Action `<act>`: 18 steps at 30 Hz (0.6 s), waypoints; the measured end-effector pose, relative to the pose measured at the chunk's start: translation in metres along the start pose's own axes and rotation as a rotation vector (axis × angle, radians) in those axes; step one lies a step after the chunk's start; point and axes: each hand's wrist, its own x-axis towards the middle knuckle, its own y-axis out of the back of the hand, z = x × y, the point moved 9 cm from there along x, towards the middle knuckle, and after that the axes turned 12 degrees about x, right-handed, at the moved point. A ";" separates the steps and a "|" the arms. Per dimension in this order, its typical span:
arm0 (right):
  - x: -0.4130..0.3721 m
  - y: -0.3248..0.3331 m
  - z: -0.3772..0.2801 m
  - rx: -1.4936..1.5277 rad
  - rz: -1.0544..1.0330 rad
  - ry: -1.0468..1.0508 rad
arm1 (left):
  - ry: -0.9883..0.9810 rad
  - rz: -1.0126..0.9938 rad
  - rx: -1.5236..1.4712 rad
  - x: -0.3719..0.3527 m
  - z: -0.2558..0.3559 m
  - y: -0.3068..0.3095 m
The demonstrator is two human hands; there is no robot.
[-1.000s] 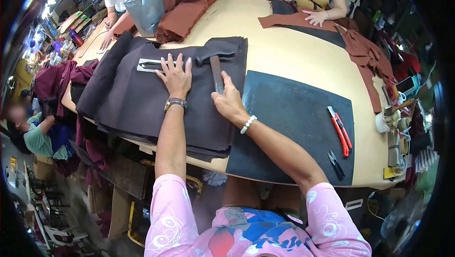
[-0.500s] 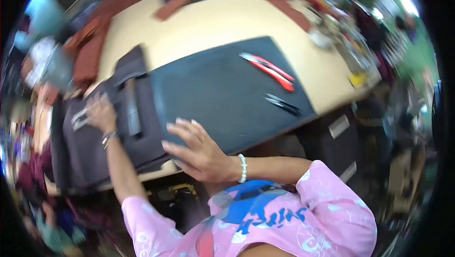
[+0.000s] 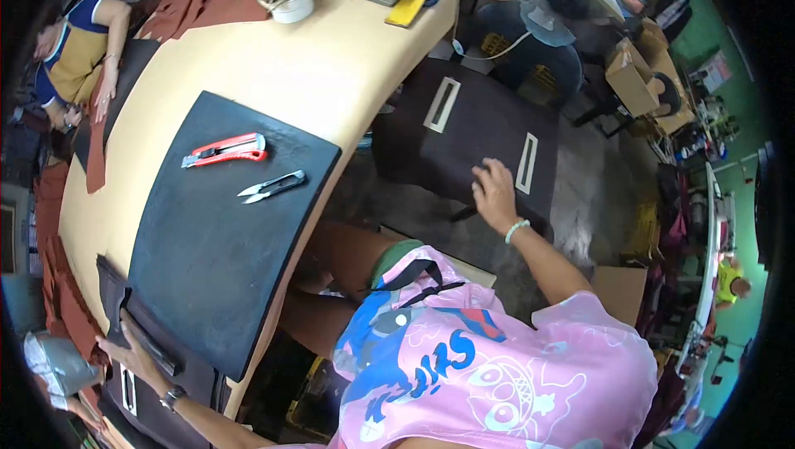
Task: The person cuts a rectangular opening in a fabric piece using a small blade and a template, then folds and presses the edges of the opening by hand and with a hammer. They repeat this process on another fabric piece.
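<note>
My left hand lies with spread fingers at the dark brown fabric on the table's near left corner. Beside its fingers is a dark strip-like tool, and a pale rectangular frame shows on the fabric just below. Out to the right, my right hand is open with loosely bent fingers and nothing in it. It hovers at the near edge of a second dark fabric piece, close to a white rectangular frame. Another white frame lies farther up that piece.
A black cutting mat on the table bears a red utility knife and thread snips. A white pot and yellow ruler stand at the far end. Across the table, a co-worker handles reddish-brown material.
My view has swung to the right, bringing the second dark fabric piece into sight. My right hand has moved from beside the mat out to that piece. My left hand stays at the table fabric.
</note>
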 end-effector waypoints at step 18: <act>0.050 0.000 0.163 -0.048 0.256 -0.621 | -0.282 -0.545 -0.004 -0.140 0.245 0.037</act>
